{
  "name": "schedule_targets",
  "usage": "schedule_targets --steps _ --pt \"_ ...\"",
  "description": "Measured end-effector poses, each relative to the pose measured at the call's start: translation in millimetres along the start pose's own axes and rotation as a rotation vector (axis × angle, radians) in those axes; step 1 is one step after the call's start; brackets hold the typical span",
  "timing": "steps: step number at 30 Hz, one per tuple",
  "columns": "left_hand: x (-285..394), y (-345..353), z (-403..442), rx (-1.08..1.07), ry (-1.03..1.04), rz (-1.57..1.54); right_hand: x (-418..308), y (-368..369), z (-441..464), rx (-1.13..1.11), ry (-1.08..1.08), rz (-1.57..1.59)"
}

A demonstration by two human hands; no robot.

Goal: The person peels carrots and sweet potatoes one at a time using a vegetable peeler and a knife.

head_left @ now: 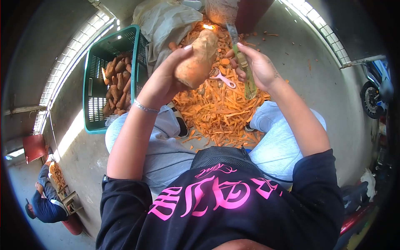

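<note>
A large, thick root vegetable [198, 58] with rough tan-orange skin is held upright in my left hand [166, 75], which wears a bracelet at the wrist. To its right, my right hand [258, 64] has its fingers closed round a green-handled knife [246, 73], whose blade points up and away from me. Between and below my hands, a pink peeler [225, 79] lies on a wide heap of orange peelings [216, 112].
A green crate [136, 75] of brown roots [119, 83] stands at the left, beside a pale sack [160, 25]. A co-worker [46, 200] sits at the far lower left. A motorbike [373, 93] stands at the right edge.
</note>
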State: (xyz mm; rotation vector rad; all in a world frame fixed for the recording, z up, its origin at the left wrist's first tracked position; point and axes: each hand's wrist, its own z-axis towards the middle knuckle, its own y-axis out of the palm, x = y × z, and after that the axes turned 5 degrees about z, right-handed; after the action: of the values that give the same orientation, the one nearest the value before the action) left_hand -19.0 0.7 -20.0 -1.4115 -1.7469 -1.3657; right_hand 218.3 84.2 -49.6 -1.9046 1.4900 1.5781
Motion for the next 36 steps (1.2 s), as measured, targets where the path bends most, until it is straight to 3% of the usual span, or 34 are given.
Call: schedule_targets --steps 3,6,12,18,22,23,26,32,36 --pt "-2.2 4.8 3.3 0.052 -0.039 -0.076 -4.1 14.3 -11.1 0.004 -0.052 -0.024" --pt "-5.4 -9.4 8.7 -0.122 -0.105 -0.119 -8.4 27.0 -15.8 -0.021 -0.097 -0.007" --pt "-9.9 -4.5 6.0 -0.237 -0.011 -0.074 -12.7 28.5 -19.7 -0.156 -0.139 -0.015" --pt "-8.3 7.1 4.1 -0.134 -0.019 -0.097 -17.5 19.4 -24.1 -0.130 -0.228 -0.066" --pt "-12.8 1.9 11.6 -0.108 -0.071 -0.197 -23.6 39.5 -42.4 -0.043 -0.509 -0.884" --pt "-13.1 4.3 12.6 -0.019 -0.113 -0.157 -10.4 38.8 -39.3 -0.051 -0.738 -1.034" --pt "-12.0 18.2 9.2 0.123 -0.104 -0.120 3.3 44.1 -35.9 -0.014 -0.945 -1.141" --pt "-20.7 9.0 12.1 -0.005 -0.058 -0.146 -0.5 51.9 -45.0 0.056 -0.677 -1.218" --pt "-21.7 11.6 11.3 0.017 -0.054 -0.159 2.2 51.4 -42.5 0.102 -0.726 -1.235"
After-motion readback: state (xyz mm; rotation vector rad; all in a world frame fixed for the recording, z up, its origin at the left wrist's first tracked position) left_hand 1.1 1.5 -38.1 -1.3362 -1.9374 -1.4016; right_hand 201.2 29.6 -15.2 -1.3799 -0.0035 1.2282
